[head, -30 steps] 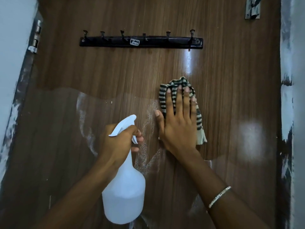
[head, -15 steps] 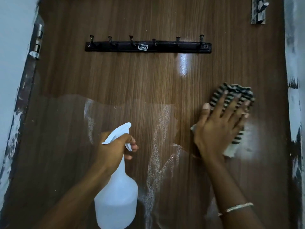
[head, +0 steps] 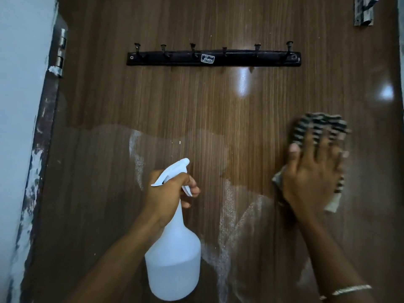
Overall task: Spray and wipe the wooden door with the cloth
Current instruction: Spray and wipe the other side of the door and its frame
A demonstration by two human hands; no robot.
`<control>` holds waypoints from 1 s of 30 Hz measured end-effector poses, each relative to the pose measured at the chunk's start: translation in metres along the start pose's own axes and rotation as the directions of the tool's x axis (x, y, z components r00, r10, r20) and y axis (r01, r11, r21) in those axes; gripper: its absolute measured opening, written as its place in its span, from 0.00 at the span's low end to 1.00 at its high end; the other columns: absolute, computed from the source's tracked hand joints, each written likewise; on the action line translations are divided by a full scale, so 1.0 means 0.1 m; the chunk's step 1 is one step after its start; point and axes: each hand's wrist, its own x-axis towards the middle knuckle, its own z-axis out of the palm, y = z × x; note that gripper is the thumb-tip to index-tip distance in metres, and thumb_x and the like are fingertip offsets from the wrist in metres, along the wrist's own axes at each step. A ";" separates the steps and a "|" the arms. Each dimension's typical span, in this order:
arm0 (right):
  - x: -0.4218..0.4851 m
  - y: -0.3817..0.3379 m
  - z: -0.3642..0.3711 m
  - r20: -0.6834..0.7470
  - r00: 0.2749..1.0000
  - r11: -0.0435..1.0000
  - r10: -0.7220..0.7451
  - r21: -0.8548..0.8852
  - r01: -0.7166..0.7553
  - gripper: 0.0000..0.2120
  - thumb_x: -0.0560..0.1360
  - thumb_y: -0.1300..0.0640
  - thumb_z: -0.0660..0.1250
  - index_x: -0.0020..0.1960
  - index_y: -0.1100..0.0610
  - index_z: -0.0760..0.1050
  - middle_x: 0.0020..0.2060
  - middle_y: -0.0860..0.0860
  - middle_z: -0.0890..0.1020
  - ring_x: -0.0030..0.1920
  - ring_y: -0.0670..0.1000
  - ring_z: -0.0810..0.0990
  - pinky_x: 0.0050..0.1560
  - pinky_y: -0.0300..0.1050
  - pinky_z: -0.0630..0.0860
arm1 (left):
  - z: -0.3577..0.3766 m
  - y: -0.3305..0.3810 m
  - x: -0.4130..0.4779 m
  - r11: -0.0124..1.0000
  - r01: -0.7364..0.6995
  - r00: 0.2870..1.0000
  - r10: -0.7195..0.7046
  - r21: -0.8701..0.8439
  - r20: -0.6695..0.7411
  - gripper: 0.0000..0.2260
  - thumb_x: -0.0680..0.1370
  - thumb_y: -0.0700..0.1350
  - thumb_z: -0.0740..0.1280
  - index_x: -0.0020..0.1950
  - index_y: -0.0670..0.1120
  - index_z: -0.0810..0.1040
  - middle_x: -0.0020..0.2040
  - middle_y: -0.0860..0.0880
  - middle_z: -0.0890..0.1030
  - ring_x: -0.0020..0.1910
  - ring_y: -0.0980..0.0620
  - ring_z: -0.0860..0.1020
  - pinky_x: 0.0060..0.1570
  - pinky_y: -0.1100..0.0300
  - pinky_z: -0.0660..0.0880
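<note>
While the right hand presses the striped cloth with straight, spread fingers against the wooden door near its right edge, the left hand curls round the spray bottle neck. Misty streaks lower down look unwiped, so I'd judge the job about midway.

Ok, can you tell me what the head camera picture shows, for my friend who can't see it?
A person's right hand presses a striped cloth flat on a wooden door, while the left hand grips a white spray bottle. A black hook rail is mounted above the wet streaks.
</note>
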 end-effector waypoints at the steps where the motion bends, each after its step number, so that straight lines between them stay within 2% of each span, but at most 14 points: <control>1: 0.00 0.03 -0.01 -0.039 0.997 0.998 0.067 0.000 -0.067 0.28 0.88 0.43 0.45 0.85 0.50 0.52 0.85 0.54 0.51 0.84 0.57 0.44 0.81 0.65 0.46 | -0.03 0.00 0.00 1.000 0.006 1.000 -0.006 0.001 0.008 0.08 0.81 0.40 0.65 0.45 0.40 0.81 0.41 0.43 0.85 0.41 0.46 0.85 0.34 0.62 0.80; 6: -0.04 -0.46 0.14 -0.111 0.954 0.960 0.279 0.031 -0.278 0.28 0.88 0.43 0.44 0.85 0.49 0.53 0.85 0.55 0.52 0.84 0.60 0.45 0.82 0.64 0.45 | -0.25 -0.01 0.03 1.000 -0.006 1.000 0.006 0.029 0.001 0.09 0.81 0.39 0.64 0.44 0.40 0.80 0.39 0.44 0.84 0.38 0.49 0.84 0.33 0.64 0.79; 8: -0.14 -0.74 0.24 -0.098 0.956 0.961 0.276 0.031 -0.274 0.28 0.88 0.42 0.44 0.85 0.49 0.51 0.85 0.55 0.50 0.84 0.61 0.45 0.81 0.66 0.46 | -0.35 -0.02 0.03 0.999 -0.009 1.000 0.009 0.032 0.016 0.10 0.82 0.39 0.63 0.42 0.39 0.79 0.36 0.44 0.82 0.32 0.51 0.82 0.29 0.66 0.77; 11: -0.38 -1.24 0.38 -0.042 0.989 0.990 0.142 0.011 -0.141 0.28 0.88 0.42 0.45 0.86 0.50 0.49 0.85 0.55 0.48 0.84 0.60 0.43 0.81 0.66 0.45 | -0.48 -0.03 0.02 0.991 -0.076 0.997 0.077 0.107 -0.008 0.11 0.81 0.39 0.65 0.39 0.41 0.80 0.33 0.43 0.81 0.26 0.55 0.80 0.27 0.67 0.76; 13: -0.55 -1.63 0.49 0.009 1.000 1.000 -0.024 0.005 0.024 0.29 0.87 0.42 0.47 0.86 0.51 0.49 0.85 0.56 0.47 0.84 0.60 0.43 0.82 0.64 0.43 | -0.56 -0.01 0.05 0.982 -0.122 0.991 0.128 0.146 -0.034 0.12 0.80 0.38 0.66 0.37 0.42 0.81 0.32 0.43 0.81 0.27 0.54 0.81 0.28 0.66 0.77; 17: -0.69 -2.10 0.67 0.076 0.938 0.941 -0.338 0.028 0.337 0.28 0.87 0.43 0.52 0.85 0.50 0.55 0.84 0.55 0.52 0.84 0.59 0.46 0.82 0.63 0.48 | -0.72 0.06 0.15 0.979 -0.137 0.986 0.150 0.153 -0.076 0.09 0.79 0.38 0.65 0.42 0.40 0.82 0.35 0.42 0.84 0.30 0.54 0.82 0.34 0.60 0.78; 19: -0.64 -2.01 0.64 0.104 0.900 0.906 -0.424 0.045 0.421 0.27 0.88 0.43 0.52 0.84 0.49 0.56 0.84 0.53 0.53 0.84 0.56 0.46 0.82 0.62 0.49 | -0.80 0.08 0.19 0.985 -0.118 0.988 0.128 0.123 -0.082 0.08 0.80 0.38 0.65 0.45 0.38 0.81 0.38 0.43 0.84 0.31 0.55 0.83 0.33 0.62 0.78; 21: -0.55 -1.77 0.56 0.122 0.886 0.894 -0.447 0.034 0.446 0.27 0.87 0.42 0.50 0.85 0.47 0.55 0.84 0.51 0.53 0.84 0.54 0.45 0.82 0.62 0.48 | -0.89 0.06 0.22 0.993 -0.089 0.993 0.095 0.074 -0.074 0.08 0.81 0.39 0.64 0.47 0.37 0.80 0.40 0.43 0.83 0.35 0.52 0.83 0.32 0.65 0.78; 23: -0.44 -1.46 0.47 0.125 0.931 0.939 -0.343 0.002 0.345 0.28 0.87 0.40 0.46 0.85 0.47 0.52 0.85 0.51 0.49 0.84 0.54 0.42 0.82 0.62 0.44 | -1.00 0.03 0.26 0.996 -0.073 0.995 0.077 0.057 -0.066 0.08 0.82 0.40 0.64 0.50 0.36 0.80 0.43 0.42 0.83 0.41 0.48 0.84 0.34 0.62 0.78; 26: -0.30 -1.10 0.34 0.068 0.992 0.995 -0.103 -0.013 0.104 0.29 0.87 0.40 0.43 0.85 0.47 0.49 0.85 0.51 0.47 0.84 0.54 0.39 0.82 0.64 0.44 | -1.20 0.00 0.35 0.992 -0.081 0.995 0.086 0.093 -0.057 0.09 0.82 0.40 0.64 0.48 0.37 0.80 0.43 0.42 0.84 0.41 0.49 0.84 0.36 0.60 0.78; 30: -0.29 -1.19 0.40 -0.063 0.986 0.988 0.156 0.003 -0.156 0.27 0.87 0.43 0.44 0.85 0.48 0.52 0.85 0.53 0.52 0.84 0.58 0.44 0.81 0.65 0.46 | -1.33 0.00 0.41 0.988 -0.109 0.992 0.116 0.112 -0.056 0.07 0.81 0.38 0.65 0.46 0.38 0.81 0.41 0.44 0.84 0.40 0.50 0.84 0.36 0.59 0.79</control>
